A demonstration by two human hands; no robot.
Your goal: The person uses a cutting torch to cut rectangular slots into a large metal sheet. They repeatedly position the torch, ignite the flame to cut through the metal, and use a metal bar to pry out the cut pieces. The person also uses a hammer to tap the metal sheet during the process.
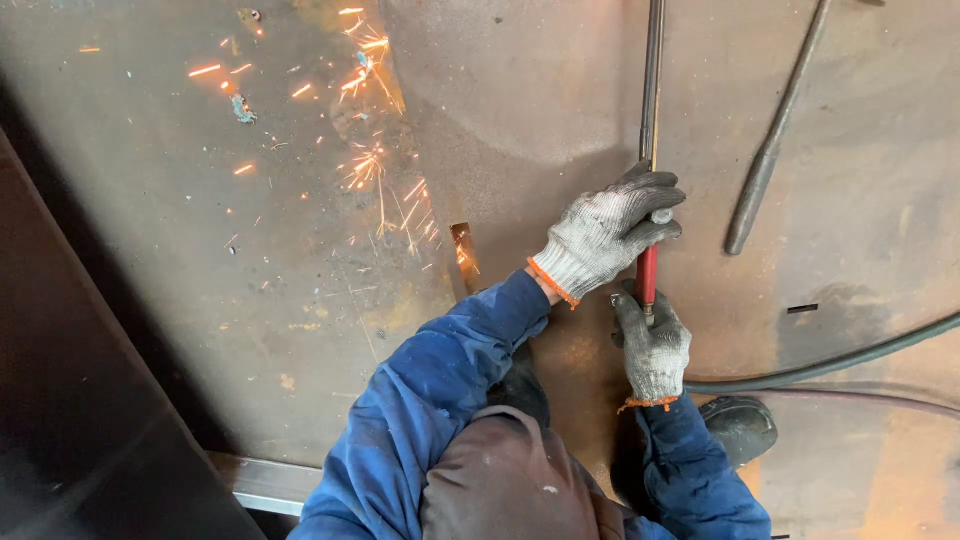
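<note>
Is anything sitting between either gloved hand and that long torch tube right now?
Nothing visible does. Both hands already grip the torch tube: the left hand is wrapped around it higher up, and the right hand closes on its red section just below. The loose metal bar lies apart, to the right.

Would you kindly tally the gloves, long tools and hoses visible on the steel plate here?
Gloves: 2, on the left hand and right hand
Long tools: 2, the held torch and a loose bar
Hoses: 1
Total: 5
</note>
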